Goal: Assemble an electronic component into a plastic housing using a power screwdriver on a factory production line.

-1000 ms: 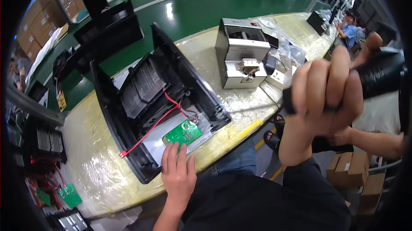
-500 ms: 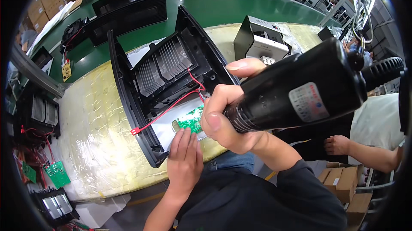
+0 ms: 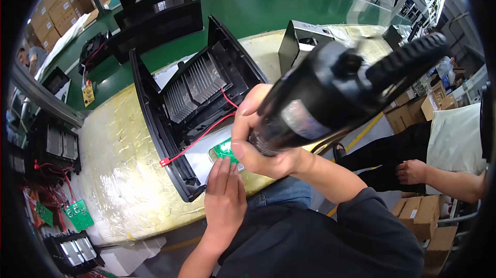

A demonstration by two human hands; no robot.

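Note:
My right hand point(image 3: 274, 162) is wrapped round a black electric screwdriver point(image 3: 305, 110), tilted with its corded end up and to the right. Its tip is hidden behind my fingers. My left hand point(image 3: 226, 200) lies with fingers stretched out, the fingertips at the near edge of a green circuit board point(image 3: 223, 147). That board sits in the near end of a black plastic housing point(image 3: 156, 128). Farther inside the housing is a finned metal heat sink point(image 3: 192, 92). A red wire point(image 3: 201, 138) crosses from it, ending in a red connector point(image 3: 165, 162) on the left wall.
The housing rests on a yellowish, film-covered work surface point(image 3: 111, 169). Beyond runs a green bench point(image 3: 232, 7) with black panels point(image 3: 163, 27). Heat-sink units and green boards point(image 3: 78, 215) stand at left. A boxy metal case point(image 3: 302, 40) is behind the screwdriver; another person's hand point(image 3: 412, 172) is at right.
The screwdriver has swung, its rear end moving left and tipping nearer the view; my right hand has shifted slightly left. My left hand stays at the board. The view has shifted a little.

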